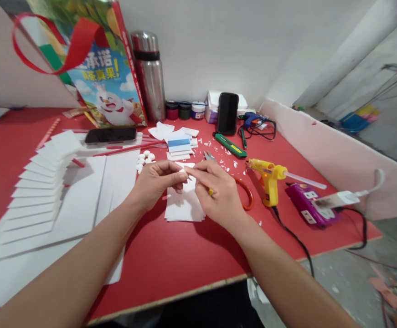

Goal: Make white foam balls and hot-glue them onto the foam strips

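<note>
Pinched between the fingertips of my left hand point(159, 181) is a small white piece point(182, 171), mostly covered by the fingers. My right hand point(220, 191) is closed around a slim tool with a yellow part point(211, 192) peeking out. Its index finger reaches to the white piece, so the two hands meet there. What kind of tool it is, I cannot make out. White paper sheets point(184, 207) lie below the hands. Several small white rounded pieces point(146, 156) sit beside my left hand. Scissors point(249, 200) with orange handles lie partly behind my right hand.
A yellow hot glue gun point(269, 180) stands right, wired near a purple power strip point(309, 207). A stepped white paper model point(34, 191) lies left. Behind are a green cutter point(230, 146), phone point(228, 114), steel flask point(150, 77) and gift bag point(105, 68).
</note>
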`<control>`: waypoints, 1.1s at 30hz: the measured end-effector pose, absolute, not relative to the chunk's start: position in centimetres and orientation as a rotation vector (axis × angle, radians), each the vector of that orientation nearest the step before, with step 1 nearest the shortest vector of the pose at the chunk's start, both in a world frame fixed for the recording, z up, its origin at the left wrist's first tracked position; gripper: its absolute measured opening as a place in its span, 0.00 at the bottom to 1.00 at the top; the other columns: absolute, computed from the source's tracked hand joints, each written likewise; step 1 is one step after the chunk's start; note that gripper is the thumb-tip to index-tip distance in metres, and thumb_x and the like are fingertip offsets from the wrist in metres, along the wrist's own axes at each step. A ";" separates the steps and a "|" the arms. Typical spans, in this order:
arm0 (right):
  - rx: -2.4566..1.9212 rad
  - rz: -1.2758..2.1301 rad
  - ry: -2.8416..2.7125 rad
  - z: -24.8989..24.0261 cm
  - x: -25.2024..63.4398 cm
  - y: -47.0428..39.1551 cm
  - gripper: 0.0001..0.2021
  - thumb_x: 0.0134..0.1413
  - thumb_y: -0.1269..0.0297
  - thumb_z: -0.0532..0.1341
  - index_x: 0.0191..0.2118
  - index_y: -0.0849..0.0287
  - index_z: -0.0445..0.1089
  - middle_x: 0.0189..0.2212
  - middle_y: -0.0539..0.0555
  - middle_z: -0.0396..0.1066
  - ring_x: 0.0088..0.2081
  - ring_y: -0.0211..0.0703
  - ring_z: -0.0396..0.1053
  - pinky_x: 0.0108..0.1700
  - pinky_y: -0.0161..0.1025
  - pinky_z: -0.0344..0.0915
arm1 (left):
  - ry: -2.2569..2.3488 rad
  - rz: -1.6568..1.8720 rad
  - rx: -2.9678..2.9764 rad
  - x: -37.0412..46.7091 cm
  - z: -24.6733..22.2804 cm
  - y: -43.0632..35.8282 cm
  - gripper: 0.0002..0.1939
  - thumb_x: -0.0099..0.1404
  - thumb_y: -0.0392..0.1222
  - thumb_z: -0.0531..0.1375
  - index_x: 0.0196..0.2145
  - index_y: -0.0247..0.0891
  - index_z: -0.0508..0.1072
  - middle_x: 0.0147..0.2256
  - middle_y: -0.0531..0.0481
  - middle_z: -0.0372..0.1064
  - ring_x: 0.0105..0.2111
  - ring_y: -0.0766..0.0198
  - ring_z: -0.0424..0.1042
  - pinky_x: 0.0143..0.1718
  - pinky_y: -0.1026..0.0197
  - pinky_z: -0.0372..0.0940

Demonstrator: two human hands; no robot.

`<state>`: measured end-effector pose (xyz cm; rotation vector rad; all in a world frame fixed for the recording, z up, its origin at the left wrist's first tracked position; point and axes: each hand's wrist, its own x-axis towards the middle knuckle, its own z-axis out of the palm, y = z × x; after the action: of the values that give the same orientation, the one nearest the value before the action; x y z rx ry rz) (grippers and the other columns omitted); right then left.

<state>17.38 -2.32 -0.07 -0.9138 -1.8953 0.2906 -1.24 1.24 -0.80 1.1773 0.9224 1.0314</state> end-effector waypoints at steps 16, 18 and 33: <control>-0.918 0.484 -1.769 0.4 17.0 -2.7 0.19 0.61 0.78 0.56 0.48 0.53 0.80 0.42 0.55 0.77 0.41 0.40 0.76 0.42 0.40 0.74 | 0.830 1.137 1.166 -1.3 -0.6 1.3 0.09 0.54 0.40 0.74 0.30 0.35 0.80 0.26 0.51 0.78 0.21 0.67 0.74 0.27 0.63 0.71; -0.882 0.364 -1.813 0.1 17.2 -2.5 0.19 0.61 0.79 0.56 0.48 0.55 0.80 0.43 0.57 0.76 0.44 0.42 0.76 0.44 0.42 0.75 | 0.865 1.125 1.210 -1.3 -0.4 1.1 0.09 0.54 0.40 0.73 0.30 0.35 0.79 0.25 0.51 0.77 0.21 0.67 0.73 0.27 0.63 0.71; -0.886 -0.247 -2.195 0.4 18.2 -2.5 0.13 0.63 0.75 0.56 0.47 0.63 0.75 0.41 0.62 0.77 0.41 0.50 0.76 0.41 0.46 0.76 | 1.040 1.017 1.473 -1.5 -0.1 0.9 0.12 0.54 0.44 0.73 0.29 0.34 0.77 0.21 0.52 0.73 0.21 0.66 0.72 0.25 0.64 0.65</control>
<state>18.19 -2.52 0.39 -0.8860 -2.1955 -0.2473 -1.45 0.91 -0.11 1.4733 1.0396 1.0173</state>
